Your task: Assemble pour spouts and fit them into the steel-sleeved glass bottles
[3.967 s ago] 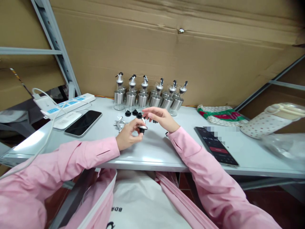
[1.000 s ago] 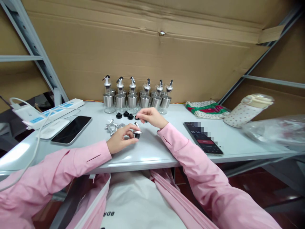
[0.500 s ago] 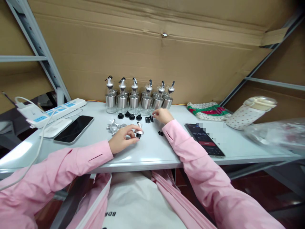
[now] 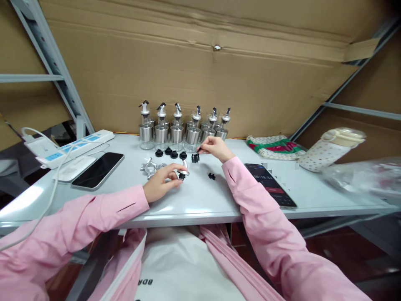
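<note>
Between the thumb and fingers of my left hand (image 4: 160, 183) is a silver pour spout (image 4: 184, 172) with a black stopper at its base, held just above the table. My right hand (image 4: 216, 149) pinches a small black lever (image 4: 199, 150) over a few similar black levers (image 4: 195, 159) lying on the table. Several black stoppers (image 4: 173, 154) sit behind the spout. Loose silver spout parts (image 4: 150, 168) lie beside my left hand, partly hidden by it. Tiny black pieces (image 4: 212, 176) rest in front of my right hand.
Glass-and-steel bottles (image 4: 161, 134) with pour spouts stand in rows against the cardboard (image 4: 125, 83). On the left are a phone (image 4: 98, 170) and a power strip (image 4: 75, 148). A second phone (image 4: 271, 186), a patterned cloth (image 4: 275, 147) and a dotted bottle (image 4: 328, 150) lie right.
My right hand has lifted slightly off the row of black levers, now with one lever between its fingertips. My left hand keeps its hold on the spout, which has tilted a little.
</note>
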A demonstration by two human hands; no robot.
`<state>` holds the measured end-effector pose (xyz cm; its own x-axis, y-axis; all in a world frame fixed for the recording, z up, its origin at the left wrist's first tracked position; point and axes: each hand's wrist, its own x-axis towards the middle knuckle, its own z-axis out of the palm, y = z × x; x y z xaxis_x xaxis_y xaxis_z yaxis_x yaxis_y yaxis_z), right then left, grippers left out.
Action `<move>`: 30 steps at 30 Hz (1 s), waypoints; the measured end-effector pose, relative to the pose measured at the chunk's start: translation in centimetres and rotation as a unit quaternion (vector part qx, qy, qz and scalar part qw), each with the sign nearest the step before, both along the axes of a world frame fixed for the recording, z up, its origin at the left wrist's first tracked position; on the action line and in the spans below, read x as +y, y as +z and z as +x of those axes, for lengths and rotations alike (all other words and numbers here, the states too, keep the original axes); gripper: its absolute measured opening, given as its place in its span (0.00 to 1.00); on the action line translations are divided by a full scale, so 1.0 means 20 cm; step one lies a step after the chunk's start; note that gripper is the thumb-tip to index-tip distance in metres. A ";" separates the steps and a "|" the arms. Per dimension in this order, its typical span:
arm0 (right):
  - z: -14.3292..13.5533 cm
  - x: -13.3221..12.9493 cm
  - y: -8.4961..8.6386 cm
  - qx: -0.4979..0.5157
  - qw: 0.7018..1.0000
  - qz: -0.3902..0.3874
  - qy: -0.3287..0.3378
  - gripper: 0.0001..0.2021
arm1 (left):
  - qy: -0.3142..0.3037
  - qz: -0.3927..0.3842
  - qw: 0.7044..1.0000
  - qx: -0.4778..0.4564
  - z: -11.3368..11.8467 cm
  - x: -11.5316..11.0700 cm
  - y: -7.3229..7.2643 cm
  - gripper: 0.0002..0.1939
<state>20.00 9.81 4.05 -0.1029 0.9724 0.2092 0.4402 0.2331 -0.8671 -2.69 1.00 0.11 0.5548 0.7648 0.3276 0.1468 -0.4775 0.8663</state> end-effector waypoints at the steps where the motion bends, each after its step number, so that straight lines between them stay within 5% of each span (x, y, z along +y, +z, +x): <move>1: -0.02 -0.02 0.01 0.085 0.995 -0.016 0.055 0.10 | 0.003 0.000 1.000 0.002 0.00 0.00 0.00 0.15; 3: -0.07 -0.05 0.02 0.223 0.965 -0.028 0.132 0.13 | 0.008 -0.002 1.000 0.008 0.00 0.01 -0.01 0.16; 6: -0.11 -0.09 0.02 0.294 0.938 -0.034 0.181 0.14 | 0.011 0.003 1.000 0.008 0.00 0.01 -0.01 0.16; 14: -0.16 -0.14 0.01 0.193 0.934 -0.128 0.272 0.15 | -0.007 0.021 1.000 0.007 0.01 0.00 0.01 0.14; 30: -0.18 -0.15 -0.01 0.149 0.939 -0.123 0.285 0.13 | -0.012 0.000 1.000 0.026 0.00 0.00 0.00 0.18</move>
<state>16.36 6.81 3.85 -0.5934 0.8001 0.0877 0.0349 0.1344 -0.9903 -2.68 1.05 0.07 0.5885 0.7514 0.2986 0.1803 -0.4819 0.8575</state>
